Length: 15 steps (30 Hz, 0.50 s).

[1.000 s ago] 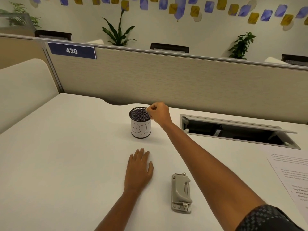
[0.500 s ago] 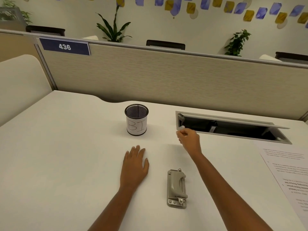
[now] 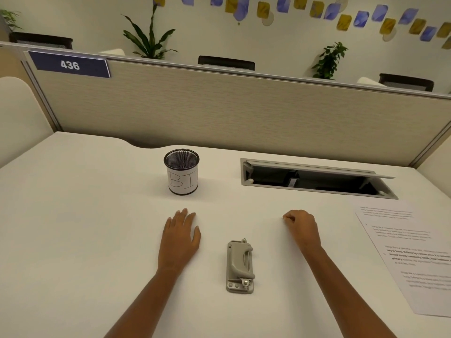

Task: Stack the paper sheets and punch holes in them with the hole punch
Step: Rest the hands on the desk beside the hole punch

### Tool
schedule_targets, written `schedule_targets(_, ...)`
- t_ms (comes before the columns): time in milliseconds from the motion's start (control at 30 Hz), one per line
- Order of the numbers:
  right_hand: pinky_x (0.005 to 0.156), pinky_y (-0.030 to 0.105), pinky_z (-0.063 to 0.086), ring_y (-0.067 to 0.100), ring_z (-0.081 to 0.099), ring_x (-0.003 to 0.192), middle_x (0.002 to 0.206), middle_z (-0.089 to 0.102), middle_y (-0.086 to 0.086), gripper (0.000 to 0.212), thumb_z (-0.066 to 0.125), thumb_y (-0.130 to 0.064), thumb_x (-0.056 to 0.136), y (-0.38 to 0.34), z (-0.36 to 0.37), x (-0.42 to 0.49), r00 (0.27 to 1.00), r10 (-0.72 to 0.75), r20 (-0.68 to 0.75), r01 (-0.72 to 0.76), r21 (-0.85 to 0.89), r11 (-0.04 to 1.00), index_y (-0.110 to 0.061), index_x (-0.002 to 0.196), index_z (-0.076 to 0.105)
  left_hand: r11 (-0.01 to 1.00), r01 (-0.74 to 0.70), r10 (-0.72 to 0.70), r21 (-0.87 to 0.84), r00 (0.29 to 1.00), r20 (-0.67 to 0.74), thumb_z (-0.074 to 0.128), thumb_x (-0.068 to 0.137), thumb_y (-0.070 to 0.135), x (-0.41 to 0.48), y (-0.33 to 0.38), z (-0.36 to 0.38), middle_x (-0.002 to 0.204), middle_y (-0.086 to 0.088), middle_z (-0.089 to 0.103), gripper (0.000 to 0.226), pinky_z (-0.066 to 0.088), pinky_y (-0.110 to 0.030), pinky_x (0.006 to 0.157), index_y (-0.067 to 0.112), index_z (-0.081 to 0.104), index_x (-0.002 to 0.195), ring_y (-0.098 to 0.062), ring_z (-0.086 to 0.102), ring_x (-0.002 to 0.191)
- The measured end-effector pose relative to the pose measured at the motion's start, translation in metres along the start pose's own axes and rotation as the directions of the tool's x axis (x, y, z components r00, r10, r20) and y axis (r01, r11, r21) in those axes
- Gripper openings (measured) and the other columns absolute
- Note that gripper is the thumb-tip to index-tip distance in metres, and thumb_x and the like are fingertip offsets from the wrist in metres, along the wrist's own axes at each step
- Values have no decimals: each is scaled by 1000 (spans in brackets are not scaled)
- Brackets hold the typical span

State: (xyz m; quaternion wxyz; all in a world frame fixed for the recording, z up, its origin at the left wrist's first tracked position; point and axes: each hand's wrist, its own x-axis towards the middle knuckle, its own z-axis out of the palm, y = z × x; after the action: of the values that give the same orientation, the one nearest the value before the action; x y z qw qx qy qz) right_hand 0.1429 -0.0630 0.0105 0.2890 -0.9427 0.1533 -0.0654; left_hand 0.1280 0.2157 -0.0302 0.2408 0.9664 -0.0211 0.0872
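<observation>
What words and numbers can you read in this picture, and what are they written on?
"436": white digits on the blue sign on the partition.
"BI": handwritten on the paper label around the mesh cup.
Paper sheet: printed paragraphs, too small and blurred to read.
Hole punch: no readable marking.

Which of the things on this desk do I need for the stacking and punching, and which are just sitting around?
For the job:
hole punch, between the hands
printed paper, at the right edge
left hand, flat on the desk
right hand, fingers curled, nothing seen in it

Lying about:
mesh cup marked BI
open cable hatch
sign reading 436
</observation>
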Motion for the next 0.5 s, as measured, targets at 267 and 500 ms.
schedule_targets(267,87,30,49,29,64,96,106,68,17,23,51,-13,92,-14,0,11,993,37,111,-14,-202,979,1,103,66,1000,7,-7,3,1000,-3,43,92,23,1,1,-2,148,-8,37,44,17,-36,118,13,41,135,-23,30,138)
schedule_targets(500,86,28,49,27,63,97,108,65,16,19,51,-7,92,-23,4,15,992,41,119,5,-368,930,0,107,61,1000,9,-9,4,1000,3,44,92,22,-2,2,-2,147,-10,37,44,20,-38,118,11,41,135,-25,32,137)
